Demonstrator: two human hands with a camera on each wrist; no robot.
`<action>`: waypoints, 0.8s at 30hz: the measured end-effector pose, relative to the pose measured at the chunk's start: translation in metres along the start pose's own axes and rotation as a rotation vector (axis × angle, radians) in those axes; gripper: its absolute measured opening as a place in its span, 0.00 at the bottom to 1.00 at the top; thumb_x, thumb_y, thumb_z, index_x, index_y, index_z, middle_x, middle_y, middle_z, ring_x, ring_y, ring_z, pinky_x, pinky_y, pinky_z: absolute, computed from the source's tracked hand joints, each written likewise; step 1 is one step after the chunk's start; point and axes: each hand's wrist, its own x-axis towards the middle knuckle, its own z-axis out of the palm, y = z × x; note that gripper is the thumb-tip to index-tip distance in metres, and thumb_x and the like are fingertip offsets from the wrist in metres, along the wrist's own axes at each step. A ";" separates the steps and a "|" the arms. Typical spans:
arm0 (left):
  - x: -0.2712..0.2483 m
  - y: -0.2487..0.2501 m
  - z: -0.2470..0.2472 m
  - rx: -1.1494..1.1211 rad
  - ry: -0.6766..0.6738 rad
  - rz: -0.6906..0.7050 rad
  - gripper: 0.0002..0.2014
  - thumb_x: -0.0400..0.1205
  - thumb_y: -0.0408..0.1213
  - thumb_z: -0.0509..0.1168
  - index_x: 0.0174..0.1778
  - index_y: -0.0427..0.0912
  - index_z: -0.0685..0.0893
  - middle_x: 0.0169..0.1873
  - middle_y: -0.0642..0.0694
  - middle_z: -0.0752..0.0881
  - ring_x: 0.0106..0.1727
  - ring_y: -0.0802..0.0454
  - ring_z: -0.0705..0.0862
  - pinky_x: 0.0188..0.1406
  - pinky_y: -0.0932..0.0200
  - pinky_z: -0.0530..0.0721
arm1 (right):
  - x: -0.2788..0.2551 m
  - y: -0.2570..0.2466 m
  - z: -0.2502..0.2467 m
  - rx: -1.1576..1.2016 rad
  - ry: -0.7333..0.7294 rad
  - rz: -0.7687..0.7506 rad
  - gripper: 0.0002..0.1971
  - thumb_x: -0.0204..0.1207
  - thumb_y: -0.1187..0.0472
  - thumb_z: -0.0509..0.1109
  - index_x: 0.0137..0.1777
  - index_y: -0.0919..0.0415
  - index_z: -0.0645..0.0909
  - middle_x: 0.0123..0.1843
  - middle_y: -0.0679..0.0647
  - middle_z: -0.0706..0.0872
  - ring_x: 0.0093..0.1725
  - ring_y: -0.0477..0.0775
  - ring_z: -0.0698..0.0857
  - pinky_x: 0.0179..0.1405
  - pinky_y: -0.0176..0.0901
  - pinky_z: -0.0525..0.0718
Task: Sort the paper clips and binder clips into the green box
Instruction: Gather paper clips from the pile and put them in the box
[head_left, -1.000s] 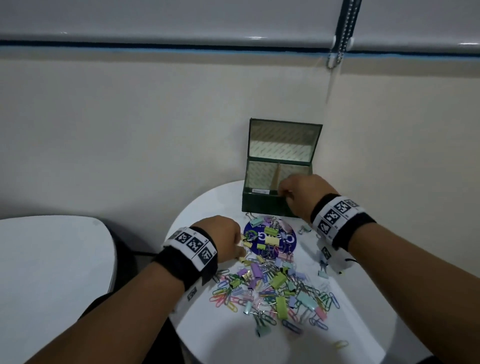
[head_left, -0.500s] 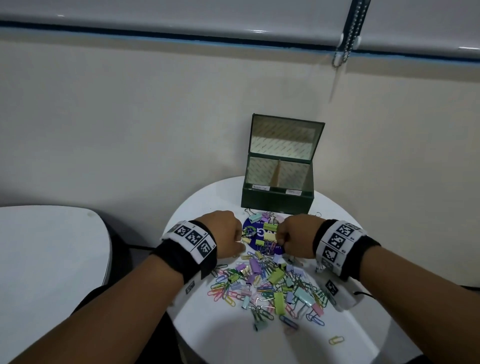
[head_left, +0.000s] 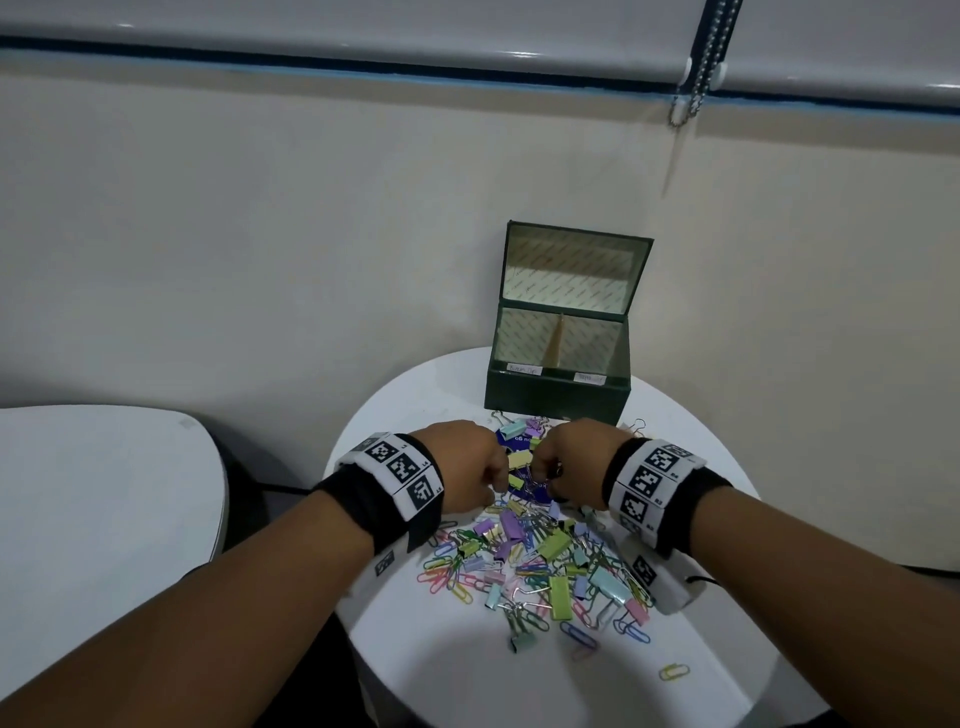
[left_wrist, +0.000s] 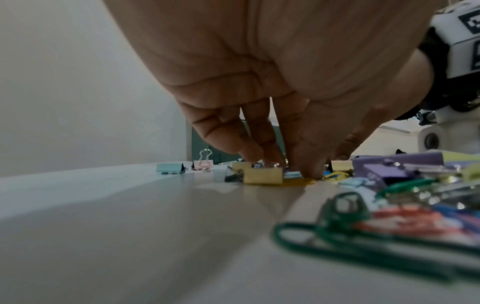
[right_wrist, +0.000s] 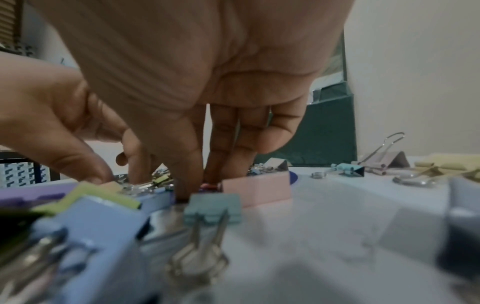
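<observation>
The green box (head_left: 558, 400) stands open at the back of the round white table (head_left: 405, 410), with a divider and two labelled compartments. In front of it lies a pile of coloured paper clips and binder clips (head_left: 540, 566). Both hands reach fingers-down into the far end of the pile. My left hand (head_left: 498, 480) pinches at a yellow binder clip (left_wrist: 262, 174), and its thumb (left_wrist: 307, 170) presses beside it on a yellow paper clip. My right hand (head_left: 543, 475) pinches a small reddish paper clip (right_wrist: 207, 186) next to a pink binder clip (right_wrist: 255, 187).
A blue round disc (head_left: 511, 441) lies under the clips between the hands. One yellow paper clip (head_left: 674, 671) lies alone near the table's front right edge. A second white table (head_left: 104, 493) stands to the left. The wall rises right behind the box.
My right hand has come back from the box's right compartment down to the pile beside the left hand. The left hand has stayed at the pile.
</observation>
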 end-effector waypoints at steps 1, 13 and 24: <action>0.000 0.000 0.000 0.003 -0.003 0.001 0.07 0.79 0.42 0.71 0.51 0.54 0.91 0.50 0.56 0.88 0.51 0.55 0.84 0.48 0.62 0.79 | 0.000 -0.001 0.000 0.000 -0.003 -0.004 0.09 0.75 0.64 0.71 0.45 0.47 0.87 0.43 0.43 0.87 0.46 0.48 0.83 0.47 0.38 0.80; -0.004 0.003 0.001 0.009 0.083 0.014 0.01 0.78 0.43 0.67 0.44 0.53 0.83 0.41 0.55 0.86 0.43 0.53 0.84 0.45 0.57 0.85 | -0.012 -0.002 -0.009 0.193 0.186 -0.071 0.08 0.77 0.69 0.64 0.45 0.55 0.82 0.48 0.51 0.79 0.48 0.51 0.78 0.49 0.39 0.73; -0.009 0.013 0.002 -0.001 0.000 0.112 0.15 0.76 0.39 0.70 0.57 0.57 0.80 0.45 0.56 0.86 0.45 0.53 0.84 0.49 0.55 0.86 | 0.005 -0.012 0.004 -0.104 -0.026 0.009 0.05 0.78 0.58 0.70 0.49 0.57 0.85 0.47 0.57 0.86 0.45 0.56 0.80 0.45 0.41 0.77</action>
